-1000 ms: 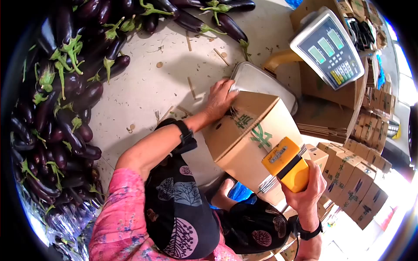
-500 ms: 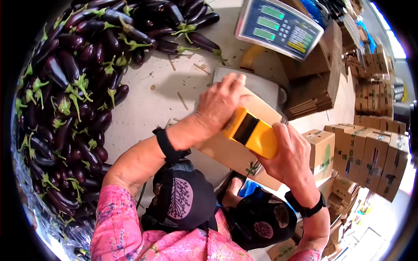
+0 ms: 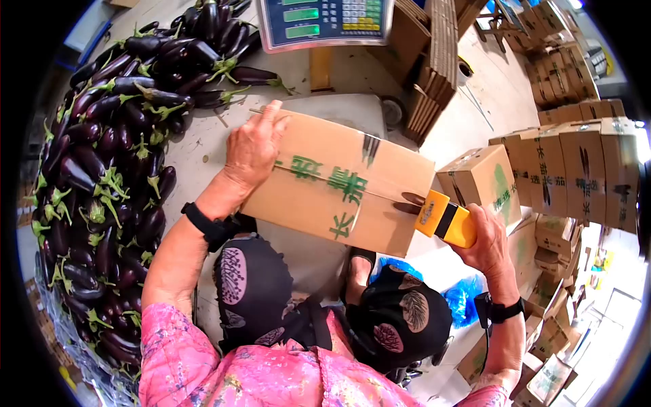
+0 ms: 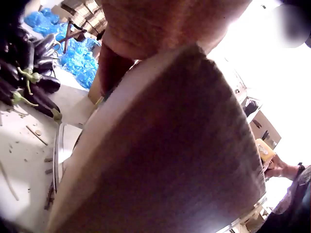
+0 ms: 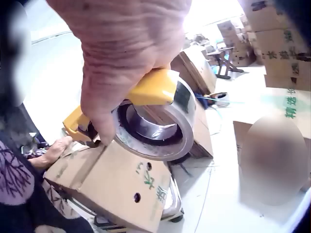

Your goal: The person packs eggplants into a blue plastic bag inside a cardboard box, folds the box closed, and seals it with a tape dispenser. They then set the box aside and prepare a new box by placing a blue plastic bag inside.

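A closed cardboard box (image 3: 319, 180) with green printing lies across the scale's platform (image 3: 346, 108) in front of the person. At its left end the left hand (image 3: 254, 149) holds the upper corner, fingers over the edge. In the left wrist view that hand lies over the top of the box's shaded end (image 4: 175, 141). The right hand (image 3: 487, 241) grips a yellow tape dispenser (image 3: 447, 218) at the box's right end. A wide tape roll (image 5: 189, 114) sits in the dispenser in the right wrist view.
A large heap of eggplants (image 3: 88, 176) fills the left side. The scale display (image 3: 325, 24) stands behind the box, with flattened cartons (image 3: 434, 74) to its right. Packed boxes (image 3: 569, 169) are stacked farther right. Blue plastic (image 3: 464, 298) lies near the person's legs.
The box has turned, its printed face now upward. The dispenser went from the right end to beside the left hand, then back to the right end. The left hand stayed at the left end.
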The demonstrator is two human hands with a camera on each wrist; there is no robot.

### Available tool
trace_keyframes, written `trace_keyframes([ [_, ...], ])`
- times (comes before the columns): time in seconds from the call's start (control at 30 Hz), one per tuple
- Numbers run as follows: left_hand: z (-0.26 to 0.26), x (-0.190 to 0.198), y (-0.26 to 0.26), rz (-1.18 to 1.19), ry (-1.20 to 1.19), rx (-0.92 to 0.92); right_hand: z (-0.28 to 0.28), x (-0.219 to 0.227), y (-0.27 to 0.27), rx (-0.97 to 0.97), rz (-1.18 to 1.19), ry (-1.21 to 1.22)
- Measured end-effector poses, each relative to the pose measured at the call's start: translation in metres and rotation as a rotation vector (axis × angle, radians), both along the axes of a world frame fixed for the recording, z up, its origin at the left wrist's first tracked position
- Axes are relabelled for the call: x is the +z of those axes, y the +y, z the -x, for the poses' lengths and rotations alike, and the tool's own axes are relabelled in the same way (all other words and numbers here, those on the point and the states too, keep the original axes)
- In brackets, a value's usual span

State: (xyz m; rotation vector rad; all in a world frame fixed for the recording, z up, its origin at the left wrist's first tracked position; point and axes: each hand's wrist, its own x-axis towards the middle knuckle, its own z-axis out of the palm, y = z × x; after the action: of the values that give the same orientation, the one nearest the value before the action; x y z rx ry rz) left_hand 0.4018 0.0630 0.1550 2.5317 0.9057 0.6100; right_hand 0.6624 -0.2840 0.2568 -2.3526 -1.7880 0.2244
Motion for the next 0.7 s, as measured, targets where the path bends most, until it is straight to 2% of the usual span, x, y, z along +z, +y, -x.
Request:
trace_keyframes([
  [0.1, -0.007, -0.007, 0.003, -0.07, -0.058, -0.033, -0.009, -0.02, -0.017, -0.007, -0.034, 0.049],
  [0.3, -0.004, -0.002, 0.001, -0.001, -0.093, -0.03, -0.016, -0.06, -0.02, -0.053, -0.064, 0.214],
  [0.37, -0.002, 0.0, 0.005, 0.003, -0.126, -0.05, -0.01, -0.081, -0.027, -0.062, -0.128, 0.271],
  [0.47, 0.001, 0.006, 0.013, -0.005, 0.014, -0.044, 0.026, -0.101, -0.028, -0.11, -0.195, 0.366],
  [0.57, 0.003, 0.004, 0.028, -0.505, 0.167, -0.137, 0.06, -0.127, -0.024, -0.194, -0.268, 0.453],
  [0.7, -0.001, -0.003, 0.028, -0.487, 0.191, -0.259, 0.07, -0.139, -0.022, -0.264, -0.303, 0.517],
])
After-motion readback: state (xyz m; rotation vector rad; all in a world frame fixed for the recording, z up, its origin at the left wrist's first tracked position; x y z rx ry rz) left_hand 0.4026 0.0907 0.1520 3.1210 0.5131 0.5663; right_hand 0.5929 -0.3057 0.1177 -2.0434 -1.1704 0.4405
